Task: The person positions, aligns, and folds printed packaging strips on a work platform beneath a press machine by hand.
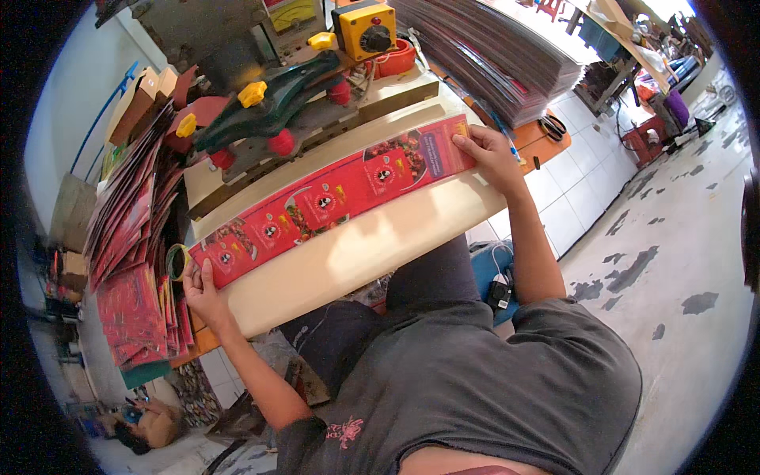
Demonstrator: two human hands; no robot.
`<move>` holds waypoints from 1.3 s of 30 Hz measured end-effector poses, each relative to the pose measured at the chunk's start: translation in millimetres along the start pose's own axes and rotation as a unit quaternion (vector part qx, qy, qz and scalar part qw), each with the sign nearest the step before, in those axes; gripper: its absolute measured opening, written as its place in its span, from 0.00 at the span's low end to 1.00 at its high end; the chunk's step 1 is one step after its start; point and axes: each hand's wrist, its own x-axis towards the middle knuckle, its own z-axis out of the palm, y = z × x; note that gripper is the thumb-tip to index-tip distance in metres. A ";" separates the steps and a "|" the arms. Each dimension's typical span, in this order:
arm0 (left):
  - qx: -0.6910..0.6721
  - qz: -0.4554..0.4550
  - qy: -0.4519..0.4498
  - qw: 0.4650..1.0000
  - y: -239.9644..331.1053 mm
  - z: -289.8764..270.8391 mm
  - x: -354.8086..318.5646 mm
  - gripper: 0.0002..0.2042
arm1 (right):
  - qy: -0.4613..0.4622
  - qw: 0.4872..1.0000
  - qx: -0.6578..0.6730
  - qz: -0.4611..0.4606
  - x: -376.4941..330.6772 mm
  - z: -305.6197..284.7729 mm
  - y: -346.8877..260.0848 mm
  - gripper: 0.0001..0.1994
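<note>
A long red printed cardboard strip (313,212), with pictures of food and round emblems, stretches across a smooth cream-coloured bed (340,281) before me. My left hand (204,299) grips its near left end, thumb on top. At the far right end my right hand (492,158) pinches the corner, thumb over the printed face. The strip lies flat and slanted, close along the machine's straight edge. Just behind it is a press with a dark green clamp bar (273,107) and yellow knobs (252,94).
Fanned red printed sheets (131,237) pile up at the left, beside a roll of tape (176,261). A tall stack of sheets (491,59) stands at the back right, near black-handled scissors (552,127). A yellow control box (370,33) with a dial tops the machine.
</note>
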 end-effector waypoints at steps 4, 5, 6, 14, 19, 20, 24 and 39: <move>0.006 -0.004 -0.020 1.000 2.9 -2.3 -1.5 0.20 | -0.011 0.997 0.072 0.016 -4.3 -0.4 -2.3 0.20; 0.003 -0.020 -0.019 1.000 3.9 -4.5 -2.3 0.21 | -0.010 0.994 0.103 0.030 -5.5 0.4 -3.8 0.21; 0.002 -0.023 -0.025 0.999 3.8 -4.9 -2.8 0.21 | -0.005 0.994 0.101 0.033 -6.9 0.1 -5.9 0.21; 0.004 -0.013 -0.039 0.999 2.9 -3.5 -3.8 0.23 | -0.029 0.969 0.242 0.043 -9.6 -8.5 -3.3 0.20; 0.030 -0.013 -0.076 0.997 5.8 -0.9 -7.5 0.23 | -0.020 0.950 0.310 0.020 -9.6 -20.6 16.3 0.21; 0.040 -0.011 -0.066 0.997 6.2 -1.8 -8.8 0.23 | -0.018 0.947 0.319 0.015 -9.4 -20.3 15.1 0.21; 0.105 -0.004 -0.102 0.989 -3.2 -14.1 -1.2 0.14 | -0.032 0.963 0.268 0.005 -10.7 -27.1 15.9 0.27; -0.019 -0.041 -0.117 0.992 13.9 -4.6 -16.6 0.10 | -0.049 0.961 0.273 0.009 -8.1 -37.7 28.4 0.24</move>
